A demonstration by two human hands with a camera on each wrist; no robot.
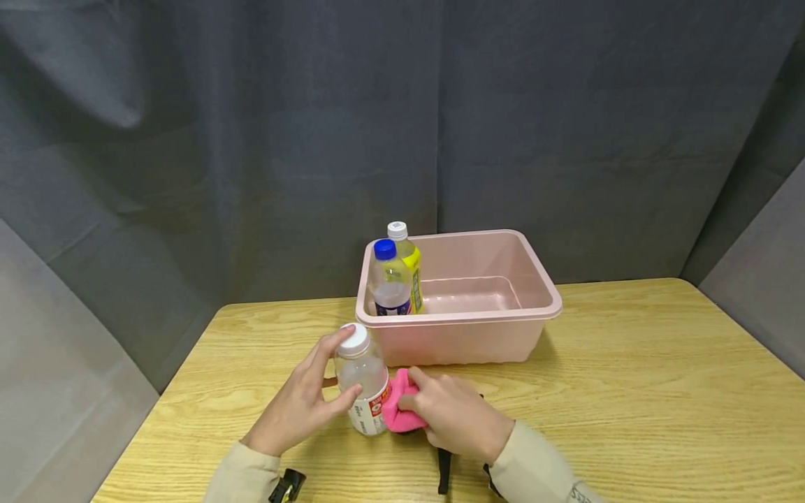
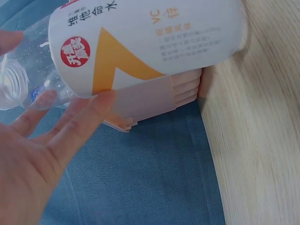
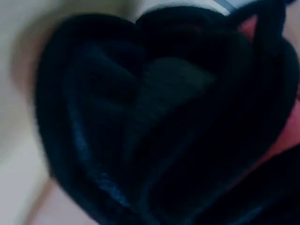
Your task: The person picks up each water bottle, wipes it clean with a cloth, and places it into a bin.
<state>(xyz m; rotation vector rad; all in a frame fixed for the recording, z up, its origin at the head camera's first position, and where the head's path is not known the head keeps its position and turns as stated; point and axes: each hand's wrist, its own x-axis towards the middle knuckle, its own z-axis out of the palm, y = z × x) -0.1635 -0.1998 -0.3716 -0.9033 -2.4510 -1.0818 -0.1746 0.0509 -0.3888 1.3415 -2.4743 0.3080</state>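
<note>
My left hand (image 1: 305,391) grips a clear plastic bottle (image 1: 361,370) with a white cap, fingers near the cap and thumb on its near side. The bottle stands slightly tilted in front of the pink bin. In the left wrist view, its white label (image 2: 154,47) carries an orange mark and a red round badge. My right hand (image 1: 459,416) holds a bunched pink cloth (image 1: 402,409) against the label's right side. Dark folded fabric (image 3: 154,122) with pink showing at its right edge fills the blurred right wrist view.
Behind the hands sits a pink plastic bin (image 1: 459,339). In its left end stand a blue-capped bottle (image 1: 390,279) and a white-capped bottle with a yellow label (image 1: 412,269). A black strap (image 1: 444,469) hangs below the right hand. Dark curtains (image 1: 327,140) close off the wooden table (image 1: 629,391) behind.
</note>
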